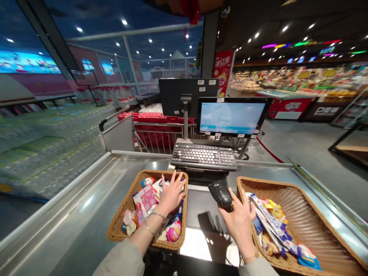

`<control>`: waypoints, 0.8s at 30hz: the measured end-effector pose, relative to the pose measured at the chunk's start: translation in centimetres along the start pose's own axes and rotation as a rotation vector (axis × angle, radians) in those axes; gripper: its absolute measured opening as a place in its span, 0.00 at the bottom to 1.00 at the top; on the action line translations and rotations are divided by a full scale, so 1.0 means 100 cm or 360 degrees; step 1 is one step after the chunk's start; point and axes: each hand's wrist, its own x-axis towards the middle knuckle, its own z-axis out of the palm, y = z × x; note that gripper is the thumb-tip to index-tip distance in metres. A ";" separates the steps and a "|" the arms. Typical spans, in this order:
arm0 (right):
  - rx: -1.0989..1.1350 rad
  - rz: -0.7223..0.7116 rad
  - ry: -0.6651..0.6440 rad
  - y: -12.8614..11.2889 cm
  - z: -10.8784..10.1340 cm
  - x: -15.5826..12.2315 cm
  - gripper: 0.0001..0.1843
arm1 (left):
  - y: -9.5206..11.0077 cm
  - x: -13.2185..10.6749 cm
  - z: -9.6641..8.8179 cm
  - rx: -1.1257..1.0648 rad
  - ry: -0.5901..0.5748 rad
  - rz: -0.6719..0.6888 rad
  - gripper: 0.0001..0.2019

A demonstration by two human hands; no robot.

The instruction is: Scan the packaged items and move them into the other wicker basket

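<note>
My left hand (171, 193) is over the left wicker basket (117, 226), its fingers spread across the packs inside. Under and around it lie a pink blister pack (146, 200), a round pink item (173, 232) and other small packaged goods. Whether its fingertips touch any of them I cannot tell. In my right hand (239, 218) is a black handheld barcode scanner (220, 193), its head pointing to the upper left. That hand is beside the left edge of the right wicker basket (313, 226), which holds long blue-and-white packs (268, 222) and a yellow pack (277, 211).
A keyboard (204, 155) and a lit monitor (232, 117) stand behind the baskets on the metal counter (86, 203). Another screen (178, 96) faces away. A metal shopping cart (117, 134) is beyond the counter, with stacked bottle packs (51, 145) at left.
</note>
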 end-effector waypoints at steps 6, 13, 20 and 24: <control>0.0101 -0.0047 -0.0064 -0.017 0.013 0.000 0.16 | -0.026 -0.027 -0.005 0.0047 -0.0037 -0.0159 0.23; 0.0214 -0.0079 -0.0175 -0.028 0.021 -0.002 0.15 | -0.057 -0.056 -0.013 0.0114 -0.0079 -0.0292 0.23; 0.0214 -0.0120 -0.0203 -0.034 0.025 -0.003 0.14 | -0.089 -0.083 -0.030 0.0197 -0.0148 -0.0355 0.23; 0.0204 -0.0148 -0.0215 -0.038 0.026 -0.003 0.16 | -0.100 -0.100 -0.040 0.0210 -0.0201 -0.0409 0.22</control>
